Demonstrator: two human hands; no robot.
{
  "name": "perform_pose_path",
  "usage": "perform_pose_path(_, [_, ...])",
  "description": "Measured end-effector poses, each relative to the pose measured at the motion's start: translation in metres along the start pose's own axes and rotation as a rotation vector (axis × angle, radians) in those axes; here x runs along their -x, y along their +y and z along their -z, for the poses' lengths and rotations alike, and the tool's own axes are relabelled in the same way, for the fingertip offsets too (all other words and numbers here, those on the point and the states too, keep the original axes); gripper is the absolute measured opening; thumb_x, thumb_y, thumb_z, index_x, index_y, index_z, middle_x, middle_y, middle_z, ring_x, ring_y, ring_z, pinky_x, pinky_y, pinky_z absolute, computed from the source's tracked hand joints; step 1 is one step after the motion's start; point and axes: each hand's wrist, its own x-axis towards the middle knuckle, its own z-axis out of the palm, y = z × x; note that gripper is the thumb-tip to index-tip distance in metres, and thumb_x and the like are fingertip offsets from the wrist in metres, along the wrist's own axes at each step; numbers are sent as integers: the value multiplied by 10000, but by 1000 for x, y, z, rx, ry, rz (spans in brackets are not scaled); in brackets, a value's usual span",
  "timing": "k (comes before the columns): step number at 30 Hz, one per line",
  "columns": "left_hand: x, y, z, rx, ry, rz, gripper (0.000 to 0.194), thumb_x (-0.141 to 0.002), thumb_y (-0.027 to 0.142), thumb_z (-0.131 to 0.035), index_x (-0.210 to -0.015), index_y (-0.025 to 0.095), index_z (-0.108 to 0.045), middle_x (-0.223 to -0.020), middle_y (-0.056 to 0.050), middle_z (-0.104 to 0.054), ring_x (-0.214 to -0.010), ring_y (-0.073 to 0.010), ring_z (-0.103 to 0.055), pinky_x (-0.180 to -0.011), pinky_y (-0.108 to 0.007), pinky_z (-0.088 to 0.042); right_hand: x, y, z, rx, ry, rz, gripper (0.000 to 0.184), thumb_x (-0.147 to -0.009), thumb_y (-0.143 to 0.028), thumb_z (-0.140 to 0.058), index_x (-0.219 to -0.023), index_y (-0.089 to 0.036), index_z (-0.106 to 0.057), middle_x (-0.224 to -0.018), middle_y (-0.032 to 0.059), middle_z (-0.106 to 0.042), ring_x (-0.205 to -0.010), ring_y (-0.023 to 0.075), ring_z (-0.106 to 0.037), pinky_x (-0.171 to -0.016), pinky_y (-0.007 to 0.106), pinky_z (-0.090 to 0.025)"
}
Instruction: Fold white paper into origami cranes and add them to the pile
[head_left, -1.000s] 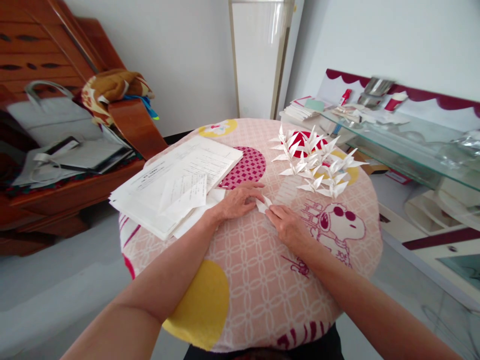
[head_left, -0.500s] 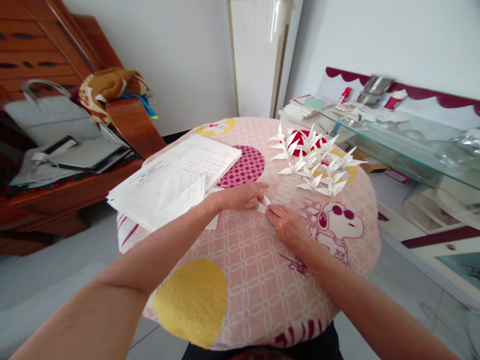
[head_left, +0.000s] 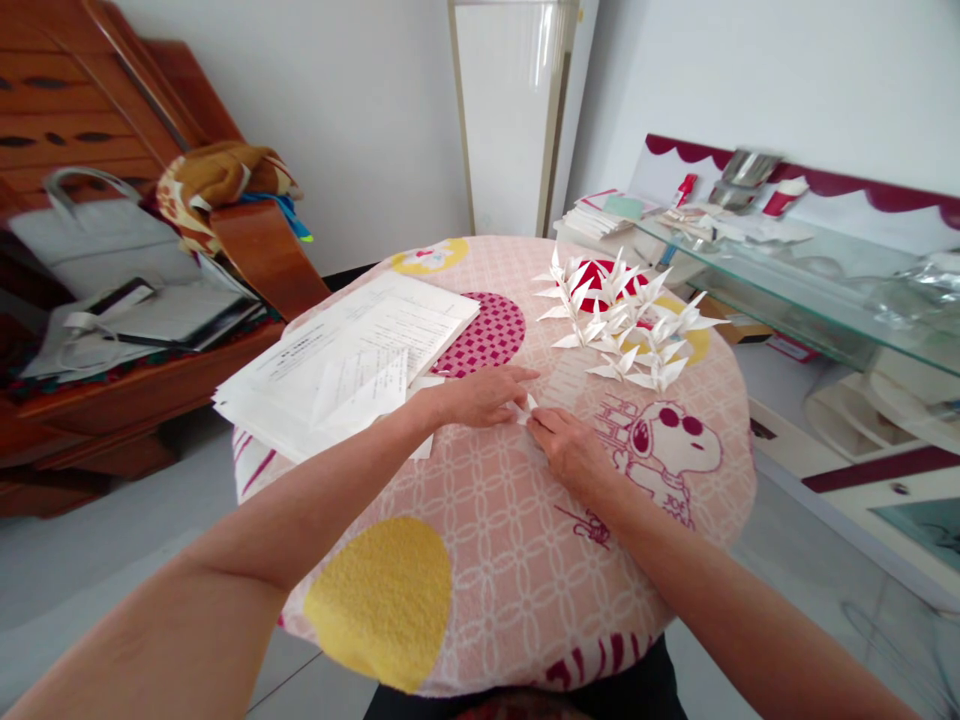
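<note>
A small piece of folded white paper (head_left: 523,413) lies at the middle of the round table, between my two hands. My left hand (head_left: 487,396) has its fingertips closed on the paper's left side, with the index finger stretched out above it. From the right, my right hand (head_left: 564,440) pinches the other side of the paper. Both hands partly hide the paper, so its full shape cannot be made out. Several folded white paper cranes (head_left: 619,315) stand in a cluster beyond my right hand. Printed sheets (head_left: 337,350) lie in a pile left of my hands.
A pink patterned cloth (head_left: 495,560) covers the table. On the right stands a glass shelf (head_left: 795,290) with metal pots, papers and a cup. A wooden bench (head_left: 255,245) at the left bears a grey bag (head_left: 105,235) and a brown cloth (head_left: 225,180).
The view has shifted slightly. Both hands stay at the folded paper in nearly the same pose; the upright paper point between them looks slightly lower. The cranes and sheets have not moved.
</note>
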Motion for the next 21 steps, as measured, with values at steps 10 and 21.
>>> perform_pose_path(10, [1,-6,3,100,14,29,145,-817,97,-677,-929,169,-732,-1422,-125,-592,-1278,-262,-589,-1076,-398,-454,1,0,-1,33,-1,-1,277,-957,-71,-470,-1126,-117,-685,-1159,157,-658,-1063,248,-582,-919,362,-505])
perform_pose_path(21, [19,-20,-5,279,347,291,65,-800,186,-693,-825,183,-753,-1114,-87,-750,-1075,-225,-695,-988,-381,-516,1,-1,1,57,-32,7,285,-966,-68,-438,-1130,-109,-667,-1152,149,-657,-1047,256,-565,-905,367,-492])
